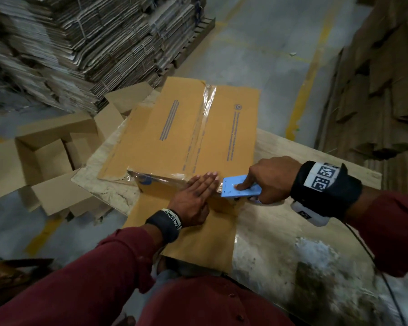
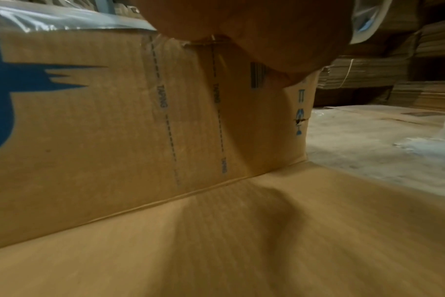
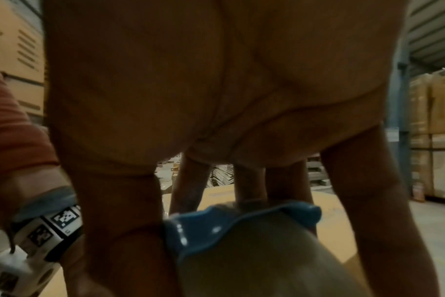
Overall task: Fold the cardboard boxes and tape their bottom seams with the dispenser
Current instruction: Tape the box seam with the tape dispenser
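Observation:
A brown cardboard box (image 1: 182, 128) lies bottom-up on the table, its centre seam covered by clear tape (image 1: 204, 114) that runs over the near edge. My left hand (image 1: 198, 191) presses flat with straight fingers on the box's near side, right beside the blue tape dispenser (image 1: 239, 189). My right hand (image 1: 269, 178) grips the dispenser, index finger stretched along its top. In the left wrist view the box side (image 2: 114, 120) shows blue print and dashed taping lines. The right wrist view shows my fingers around the dispenser's blue handle (image 3: 236, 223).
An erected open box (image 1: 40, 161) stands on the floor left of the worn table (image 1: 304, 243). Bundled flat cartons (image 1: 80, 48) are stacked on a pallet behind, with more stacks (image 1: 386, 90) at the right. A yellow floor line (image 1: 309, 74) runs past the table.

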The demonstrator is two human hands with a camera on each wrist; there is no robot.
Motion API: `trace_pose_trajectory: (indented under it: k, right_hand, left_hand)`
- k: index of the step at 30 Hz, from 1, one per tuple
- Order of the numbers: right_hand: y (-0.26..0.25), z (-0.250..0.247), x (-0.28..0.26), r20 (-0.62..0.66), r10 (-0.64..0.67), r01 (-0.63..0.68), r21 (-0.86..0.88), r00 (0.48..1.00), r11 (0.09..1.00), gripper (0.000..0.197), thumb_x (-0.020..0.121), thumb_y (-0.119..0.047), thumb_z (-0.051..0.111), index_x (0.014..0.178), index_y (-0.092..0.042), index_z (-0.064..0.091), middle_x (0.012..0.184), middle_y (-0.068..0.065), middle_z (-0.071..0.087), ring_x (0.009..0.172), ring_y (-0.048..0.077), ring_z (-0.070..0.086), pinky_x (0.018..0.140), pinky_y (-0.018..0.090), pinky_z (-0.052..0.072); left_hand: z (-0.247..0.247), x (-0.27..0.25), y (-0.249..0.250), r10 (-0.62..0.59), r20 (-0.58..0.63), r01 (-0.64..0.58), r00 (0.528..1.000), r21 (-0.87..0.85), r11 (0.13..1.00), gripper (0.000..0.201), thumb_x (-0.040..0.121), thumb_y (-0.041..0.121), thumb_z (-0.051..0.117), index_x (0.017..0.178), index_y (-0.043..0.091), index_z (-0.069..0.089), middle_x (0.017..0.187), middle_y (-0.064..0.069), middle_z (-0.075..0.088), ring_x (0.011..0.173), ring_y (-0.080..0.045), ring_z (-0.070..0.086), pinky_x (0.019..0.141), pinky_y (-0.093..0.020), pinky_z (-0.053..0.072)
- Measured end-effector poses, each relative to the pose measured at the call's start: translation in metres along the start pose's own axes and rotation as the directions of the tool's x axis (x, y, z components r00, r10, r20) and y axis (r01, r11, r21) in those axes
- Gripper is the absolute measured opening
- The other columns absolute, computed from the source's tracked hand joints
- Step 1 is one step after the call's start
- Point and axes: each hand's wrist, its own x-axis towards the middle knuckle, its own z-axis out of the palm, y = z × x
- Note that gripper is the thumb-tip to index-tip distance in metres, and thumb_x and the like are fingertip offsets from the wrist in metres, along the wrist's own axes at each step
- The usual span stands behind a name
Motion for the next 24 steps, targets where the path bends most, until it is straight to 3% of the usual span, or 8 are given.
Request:
trace_pose_trajectory:
  k: [4,10,14,21,24]
  right_hand:
    - [0.007,0.010,-0.012,-0.003,-0.019,0.019,0.008,1.000,1.000,0.053,0.089,-0.053,0.063,0.140,-0.060,0.048,0.112,-0.005,0.070,0.085,0.024,0.064,0.062,0.029,0.047]
    - [0.022,0.017,-0.021,0.024,0.007,-0.008,0.032,1.000,0.999,0.067,0.080,-0.047,0.069,0.139,-0.067,0.043,0.098,-0.006,0.068,0.071,0.018,0.058,0.050,0.026,0.038]
    - [0.032,0.029,-0.024,0.005,0.010,-0.010,0.046,1.000,0.999,0.072,0.076,-0.051,0.067,0.137,-0.073,0.036,0.094,-0.007,0.067,0.075,0.017,0.061,0.059,0.031,0.049]
    - [0.044,0.056,-0.029,-0.023,0.025,-0.022,0.115,0.999,0.993,0.070,0.075,-0.062,0.052,0.131,-0.084,0.016,0.094,-0.009,0.064,0.083,0.016,0.062,0.066,0.039,0.055]
    - [0.049,0.059,-0.033,-0.029,0.000,0.004,0.109,1.000,0.994,0.069,0.076,-0.062,0.051,0.132,-0.084,0.016,0.099,-0.012,0.064,0.086,0.015,0.062,0.066,0.038,0.055]
  left_hand:
    - [0.002,-0.002,-0.002,0.011,-0.024,-0.011,1.000,-0.011,1.000,0.098,0.082,0.028,0.063,0.164,0.009,0.014,0.171,-0.011,0.018,0.160,-0.024,0.012,0.128,-0.044,0.018]
    - [0.001,-0.001,-0.002,0.003,-0.036,-0.005,0.999,-0.040,0.999,0.095,0.081,0.028,0.062,0.164,0.009,0.020,0.170,-0.011,0.021,0.159,-0.025,0.017,0.126,-0.046,0.023]
    - [0.003,-0.002,-0.001,0.006,-0.049,-0.007,0.999,-0.033,0.999,0.095,0.080,0.028,0.063,0.163,0.007,0.023,0.170,-0.011,0.021,0.159,-0.024,0.016,0.128,-0.044,0.020]
    - [0.004,-0.002,-0.003,0.006,-0.043,-0.007,0.999,-0.025,1.000,0.091,0.082,0.032,0.057,0.163,0.007,0.024,0.171,-0.011,0.020,0.159,-0.024,0.015,0.128,-0.043,0.017]
    - [0.004,-0.002,-0.003,0.000,-0.019,-0.001,1.000,-0.037,0.999,0.092,0.082,0.032,0.058,0.163,0.007,0.023,0.171,-0.010,0.019,0.159,-0.023,0.014,0.128,-0.044,0.018]
